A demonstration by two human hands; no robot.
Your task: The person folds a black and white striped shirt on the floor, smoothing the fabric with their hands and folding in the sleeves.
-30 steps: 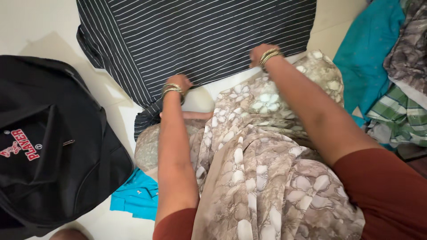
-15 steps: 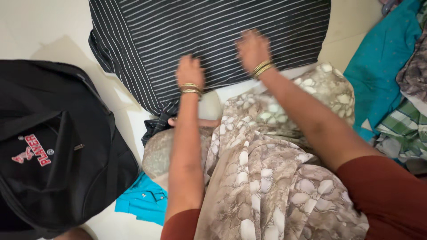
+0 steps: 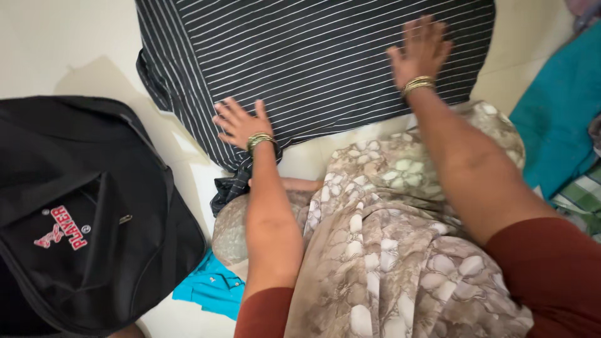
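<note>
— Why are we keeping both palms down on the striped shirt [image 3: 313,56]?

— We are pressing it flat, it seems. Our left hand [image 3: 241,122] is lying with fingers spread on the near-left corner of the dark, white-striped cloth, and our right hand [image 3: 421,49] is resting the same way further up, toward its right edge — neither hand is gripping anything, both are open and flat. Spread fingers hold more of the fabric down at once, which is probably why we are placing them well apart.

— And where is the shirt lying?

— It is lying directly on the pale floor [image 3: 56,44], stretched out just beyond our hands. A bunched bit of the same striped cloth is hanging down just below our left wrist.

— What are we sitting among?

— Our lap is covered by a beige flowered garment [image 3: 388,250] running under both forearms. To the left of our left arm a black bag [image 3: 75,206] is sitting open-looking on the floor, and a small turquoise garment [image 3: 210,291] is peeking out between it and our knee. To the right of our right arm, teal cloth [image 3: 557,119] and a green checked piece [image 3: 582,197] are lying in a heap.
</note>
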